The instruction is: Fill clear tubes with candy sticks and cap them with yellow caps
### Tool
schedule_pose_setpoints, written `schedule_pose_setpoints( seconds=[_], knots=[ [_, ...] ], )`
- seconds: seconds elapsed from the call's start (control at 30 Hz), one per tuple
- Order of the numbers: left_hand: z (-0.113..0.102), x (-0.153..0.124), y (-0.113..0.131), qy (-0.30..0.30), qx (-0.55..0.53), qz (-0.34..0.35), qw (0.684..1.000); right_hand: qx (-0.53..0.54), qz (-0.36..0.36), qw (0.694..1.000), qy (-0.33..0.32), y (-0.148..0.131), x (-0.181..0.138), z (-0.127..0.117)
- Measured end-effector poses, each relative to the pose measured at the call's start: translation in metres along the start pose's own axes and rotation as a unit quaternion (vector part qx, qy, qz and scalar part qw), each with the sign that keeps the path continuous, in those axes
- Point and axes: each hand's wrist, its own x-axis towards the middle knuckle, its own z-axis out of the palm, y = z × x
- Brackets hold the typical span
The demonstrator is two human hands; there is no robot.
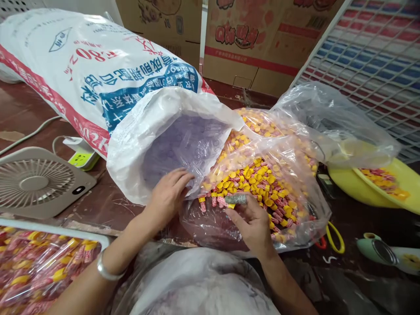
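Left hand (169, 192): underside hidden, grip unclear. Yellow-capped piece (231, 206), in right hand (256, 223): partly covered by fingers. Printed sack (95, 54), fan (33, 183): cut off left. Tray (65, 229): cropped left, below. Yellow bowl (357, 192): cropped right. Cardboard boxes (262, 57): tops out of frame.

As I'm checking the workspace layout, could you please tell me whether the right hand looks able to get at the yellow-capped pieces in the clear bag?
Probably yes: the right hand is at the near side of the yellow-capped pieces, where the clear bag gapes open toward the person.
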Motion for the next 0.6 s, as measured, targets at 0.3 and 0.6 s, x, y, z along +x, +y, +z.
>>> schedule_pose_setpoints(
  seconds=[0.3, 0.6],
  knots=[
    [-0.002, -0.038, 0.052, -0.104, -0.543, -0.25, 0.795, -0.205, -0.217, 0.954, -0.028, -0.027, 0.016, 0.017],
    [0.003, -0.037, 0.067, -0.054, -0.668, -0.334, 0.663, -0.165, -0.201, 0.951, -0.167, -0.036, 0.018, 0.012]
  ],
)
